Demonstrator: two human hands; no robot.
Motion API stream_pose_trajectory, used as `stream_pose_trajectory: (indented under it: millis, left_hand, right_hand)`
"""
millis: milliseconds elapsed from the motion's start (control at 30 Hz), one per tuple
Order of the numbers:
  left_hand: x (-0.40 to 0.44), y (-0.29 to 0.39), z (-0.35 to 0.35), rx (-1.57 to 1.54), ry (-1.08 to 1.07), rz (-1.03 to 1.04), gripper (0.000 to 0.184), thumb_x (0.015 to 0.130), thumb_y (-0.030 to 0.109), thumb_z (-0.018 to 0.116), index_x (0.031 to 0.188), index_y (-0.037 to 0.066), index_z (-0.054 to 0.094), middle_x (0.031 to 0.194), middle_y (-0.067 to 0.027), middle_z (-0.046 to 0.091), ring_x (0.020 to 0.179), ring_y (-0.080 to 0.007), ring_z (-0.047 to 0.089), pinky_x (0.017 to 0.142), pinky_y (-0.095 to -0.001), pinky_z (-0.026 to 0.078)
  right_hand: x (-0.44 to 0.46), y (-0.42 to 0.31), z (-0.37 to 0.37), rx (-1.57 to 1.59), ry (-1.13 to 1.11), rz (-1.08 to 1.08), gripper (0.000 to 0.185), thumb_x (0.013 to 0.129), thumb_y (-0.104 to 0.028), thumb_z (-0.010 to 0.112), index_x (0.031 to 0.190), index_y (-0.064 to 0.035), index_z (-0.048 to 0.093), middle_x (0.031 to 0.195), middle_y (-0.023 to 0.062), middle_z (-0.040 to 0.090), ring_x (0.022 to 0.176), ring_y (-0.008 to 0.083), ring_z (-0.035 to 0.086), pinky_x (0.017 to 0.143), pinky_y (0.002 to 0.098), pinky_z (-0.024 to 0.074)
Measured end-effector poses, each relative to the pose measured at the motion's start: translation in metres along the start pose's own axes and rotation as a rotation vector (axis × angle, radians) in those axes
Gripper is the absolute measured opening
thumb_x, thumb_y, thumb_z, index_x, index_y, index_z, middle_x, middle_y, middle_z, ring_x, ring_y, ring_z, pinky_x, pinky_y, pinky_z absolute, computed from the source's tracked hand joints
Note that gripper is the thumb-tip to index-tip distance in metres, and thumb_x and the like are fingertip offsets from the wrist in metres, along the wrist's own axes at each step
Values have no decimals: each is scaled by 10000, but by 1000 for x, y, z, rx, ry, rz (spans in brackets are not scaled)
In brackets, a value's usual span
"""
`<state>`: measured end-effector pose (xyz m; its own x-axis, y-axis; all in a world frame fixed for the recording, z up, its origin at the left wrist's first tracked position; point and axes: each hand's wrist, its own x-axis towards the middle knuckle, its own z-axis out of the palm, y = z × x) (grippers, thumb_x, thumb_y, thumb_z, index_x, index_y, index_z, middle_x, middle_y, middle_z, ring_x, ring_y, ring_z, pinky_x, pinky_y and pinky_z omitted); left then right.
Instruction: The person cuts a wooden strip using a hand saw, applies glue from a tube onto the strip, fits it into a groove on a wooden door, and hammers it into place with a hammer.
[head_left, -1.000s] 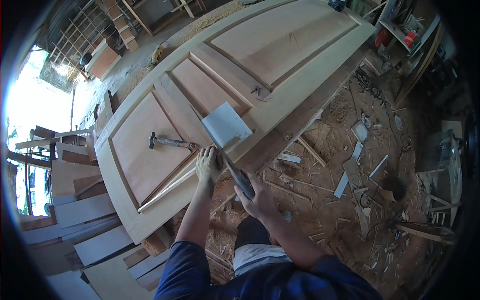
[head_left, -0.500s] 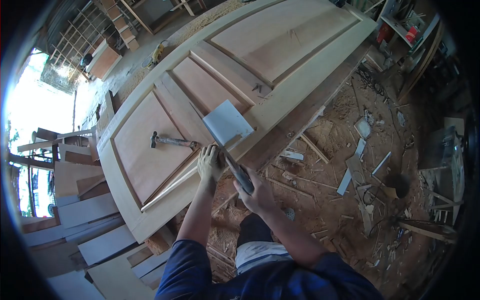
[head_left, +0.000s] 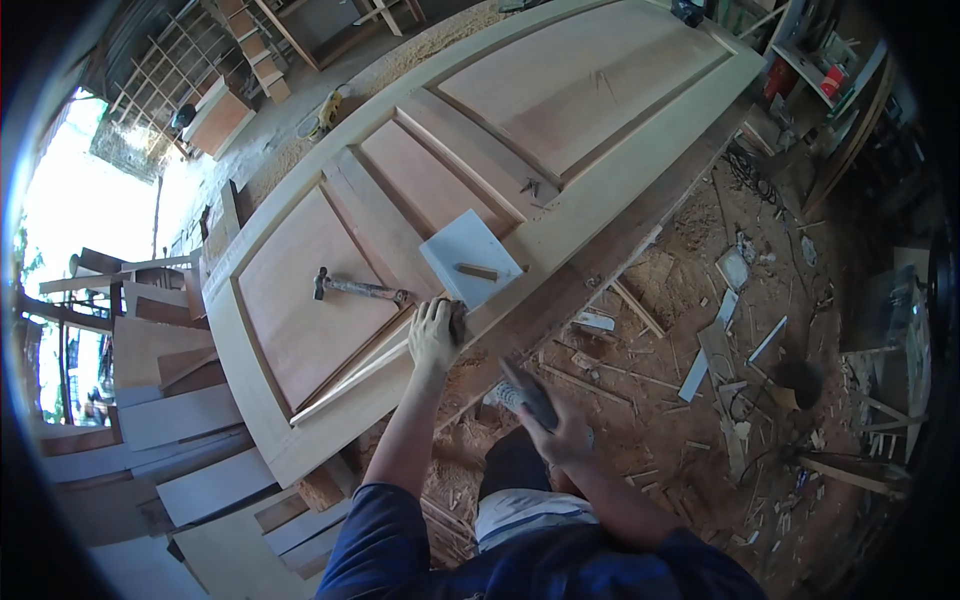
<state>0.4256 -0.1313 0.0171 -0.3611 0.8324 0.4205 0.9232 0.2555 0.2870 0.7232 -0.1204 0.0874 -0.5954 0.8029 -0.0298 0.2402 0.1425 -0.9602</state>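
Large pale wooden panelled door (head_left: 640, 165) lies flat, carrying the work. On its left-end panel, hammer with a dark head and worn shaft (head_left: 360, 290), head toward the door's left end. Flat white square board (head_left: 458, 243) at the door's near edge, just beyond the left hand (head_left: 435, 335); short brown wooden piece (head_left: 478, 271) on top of it. Small dark metal pieces (head_left: 530, 187) on the crosspiece beyond, toward the right end. Pale narrow wooden strip (head_left: 350, 383) runs along the near side of the left-end panel. White and brown flat boards (head_left: 210, 490) lie off the left end; wood scraps (head_left: 695, 375) litter the floor on the near side.

Right hand (head_left: 562, 435): closed round a dark grey long tool (head_left: 530, 395), off the door's near edge, over the floor. Front end points toward that edge, long axis crosswise to it; tip blurred. Left hand: fingers bent at the near edge, by the strip's inner end; cannot tell whether clamped.
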Motion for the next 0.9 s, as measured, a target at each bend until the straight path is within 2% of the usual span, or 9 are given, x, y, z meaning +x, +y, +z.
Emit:
stream_pose_trajectory:
  millis: [167,267,367,433,533,567,667,700,900]
  left_hand:
    - [-2,4,-3,-9,29,-57,148,975,178,700,1077,71,692,1069,-141,706,1031,-382,662,937,-499,521]
    - [-2,6,-2,-15,34,-83,214,968,228,710,1118,77,688,1082,-142,707,1065,-374,661,955,-490,518]
    - [-5,3,-3,-26,29,-92,260,939,249,729,1131,80,679,1098,-156,697,1082,-387,651,964,-498,514]
    - [-7,1,-4,-63,29,-101,281,927,260,737,1137,85,675,1104,-161,691,1086,-395,646,967,-503,513]
    - [-6,1,-8,-131,7,-76,260,933,233,733,1143,88,680,1090,-157,685,1077,-389,645,969,-505,516]
    - [-6,4,-11,-162,93,-29,195,948,175,743,1122,102,696,1068,-135,687,1068,-373,650,967,-497,522]
    - [7,17,-46,-207,126,-106,135,939,80,769,1068,88,728,1061,-119,708,1056,-368,661,956,-482,538]
    - [14,19,-57,-196,165,-129,108,942,79,784,1043,92,748,1061,-103,716,1039,-354,679,916,-475,560]
    - [68,26,-134,-349,221,-145,122,949,73,796,1056,90,739,1086,-84,746,969,-320,746,806,-441,613]
  right_hand:
    - [-48,8,-58,95,187,112,476,996,-180,797,1430,-15,694,1123,124,774,1004,219,755,892,347,578]
    - [-42,24,-71,142,233,41,437,994,-164,796,1393,-7,711,1086,106,772,964,193,736,869,345,576]
    - [-34,12,-84,-14,81,-109,412,1007,-170,789,1373,0,708,1050,76,761,948,155,705,857,324,567]
    - [-38,23,-78,8,79,-52,408,1014,-173,785,1373,0,702,1015,57,743,906,134,687,818,308,556]
    - [-41,40,-75,36,154,14,429,1019,-172,780,1402,2,690,966,30,716,834,108,664,756,286,538]
    - [-38,44,-78,48,191,35,442,1020,-170,778,1416,2,685,950,22,707,809,101,656,735,279,532]
    - [-10,9,-91,28,269,54,473,1021,-168,775,1451,0,677,932,8,702,752,91,637,696,273,517]
    - [1,22,-95,-3,262,-15,474,1033,-174,761,1466,-3,673,919,7,697,741,90,633,689,269,512]
    - [73,-31,-86,-189,240,-94,473,1042,-163,756,1482,-14,671,958,38,717,832,136,676,780,329,555]
